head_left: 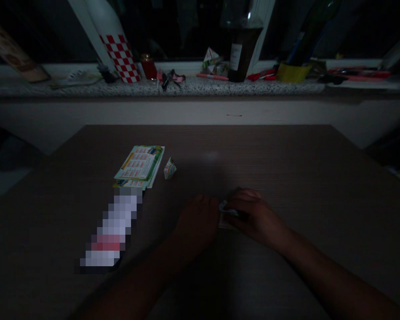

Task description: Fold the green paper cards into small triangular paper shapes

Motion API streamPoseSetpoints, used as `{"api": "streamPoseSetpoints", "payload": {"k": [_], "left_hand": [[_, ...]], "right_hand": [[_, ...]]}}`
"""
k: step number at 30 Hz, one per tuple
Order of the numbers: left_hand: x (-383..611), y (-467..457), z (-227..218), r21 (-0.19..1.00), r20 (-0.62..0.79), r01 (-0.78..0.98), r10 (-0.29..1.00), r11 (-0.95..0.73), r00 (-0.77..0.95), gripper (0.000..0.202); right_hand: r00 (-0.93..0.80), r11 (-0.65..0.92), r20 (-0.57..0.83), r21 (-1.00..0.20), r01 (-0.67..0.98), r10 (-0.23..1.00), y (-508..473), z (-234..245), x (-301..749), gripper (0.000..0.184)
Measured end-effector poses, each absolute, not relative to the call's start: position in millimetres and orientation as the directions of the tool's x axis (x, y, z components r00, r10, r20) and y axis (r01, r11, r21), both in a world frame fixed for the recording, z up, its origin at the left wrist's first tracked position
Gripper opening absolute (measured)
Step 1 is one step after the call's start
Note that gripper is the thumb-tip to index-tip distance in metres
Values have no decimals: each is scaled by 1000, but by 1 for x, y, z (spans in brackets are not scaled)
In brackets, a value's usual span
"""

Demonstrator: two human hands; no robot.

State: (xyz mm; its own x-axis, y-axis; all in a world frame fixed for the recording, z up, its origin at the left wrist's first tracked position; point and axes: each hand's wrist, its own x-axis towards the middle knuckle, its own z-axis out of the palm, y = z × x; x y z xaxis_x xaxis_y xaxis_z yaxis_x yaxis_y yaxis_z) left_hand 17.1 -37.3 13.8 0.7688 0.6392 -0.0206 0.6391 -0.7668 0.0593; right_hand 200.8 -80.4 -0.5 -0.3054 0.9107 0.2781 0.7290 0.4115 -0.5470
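A small piece of printed paper (226,221) lies low over the table between my two hands, mostly covered by fingers and partly folded. My left hand (199,221) is closed at its left edge; the fingertips are hidden behind the knuckles. From the right, my right hand (253,216) pinches the paper, thumb and forefinger bent over a raised flap. Farther left stands a small folded paper shape (170,169), pointed at the top. Beside it rests a stack of printed calendar cards (140,163) with green borders.
A pixelated, blurred-out long object (115,229) lies left of my left forearm on the dark wooden table (286,169). Behind, the granite sill (193,89) bears a red-and-white checked bottle (120,55), a dark bottle (242,55), a yellow holder (291,72) and small clutter.
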Motion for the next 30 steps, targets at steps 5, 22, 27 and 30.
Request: {"api": "streamPoseSetpoints", "payload": {"k": [5,22,27,30], "left_hand": [[17,-37,16,67,-35,636,636,-768,771,15],[17,-37,18,88,-55,668,666,-739,744,16],[15,-36,16,131,-8,660,665,-740,747,20],[19,-40,16,158,17,699,709,-698,705,30]], "right_hand": [[-253,370,278,-559,742,927,-81,-4,197,14],[-330,376,208,-696,612,921,-79,1,222,30],[-344,378,197,-695,611,918,-79,5,224,32],[-343,376,193,-691,617,919,-79,6,224,32]]}}
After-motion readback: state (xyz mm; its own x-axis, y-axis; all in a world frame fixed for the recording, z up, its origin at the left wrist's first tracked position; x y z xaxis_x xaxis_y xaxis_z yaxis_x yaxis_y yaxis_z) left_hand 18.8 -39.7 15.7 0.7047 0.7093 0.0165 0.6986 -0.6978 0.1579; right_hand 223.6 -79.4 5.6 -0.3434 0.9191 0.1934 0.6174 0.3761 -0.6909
